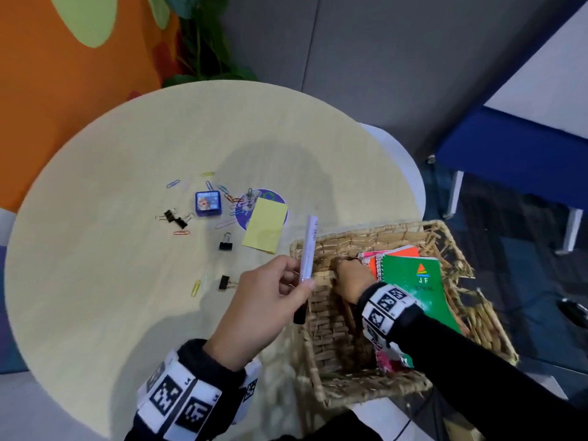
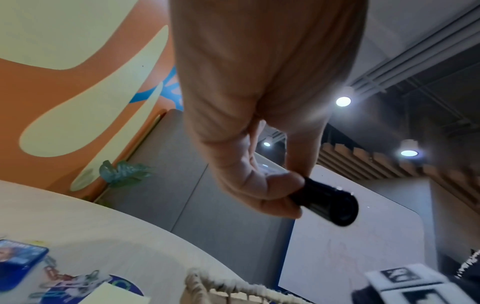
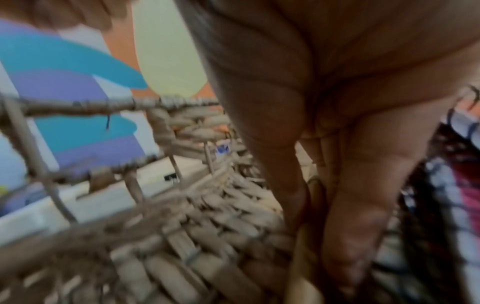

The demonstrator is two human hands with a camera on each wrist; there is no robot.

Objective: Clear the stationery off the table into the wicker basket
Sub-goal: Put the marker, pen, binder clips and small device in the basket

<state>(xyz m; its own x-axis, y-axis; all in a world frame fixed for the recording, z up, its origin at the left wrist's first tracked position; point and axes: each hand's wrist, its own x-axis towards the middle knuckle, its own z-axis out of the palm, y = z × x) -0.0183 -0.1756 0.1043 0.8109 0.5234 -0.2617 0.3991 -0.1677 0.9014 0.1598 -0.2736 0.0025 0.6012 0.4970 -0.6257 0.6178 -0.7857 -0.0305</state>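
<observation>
My left hand (image 1: 302, 275) grips a white marker (image 1: 308, 246) with a black cap, held nearly upright over the left rim of the wicker basket (image 1: 366, 232). In the left wrist view the hand (image 2: 285, 195) wraps the marker's black end (image 2: 330, 203). My right hand (image 1: 350, 275) reaches down inside the basket by its left wall. In the right wrist view its fingers (image 3: 350, 226) point at the woven floor with a blurred tan strip between them. A green notebook (image 1: 413, 281) and an orange one (image 1: 397, 253) lie in the basket.
On the round pale table (image 1: 95, 281) lie a yellow sticky pad (image 1: 265, 226), a small blue box (image 1: 207, 203), black binder clips (image 1: 173, 218) (image 1: 225, 245) (image 1: 224, 283) and several coloured paper clips (image 1: 237, 200). A blue bench (image 1: 509, 160) stands at the right.
</observation>
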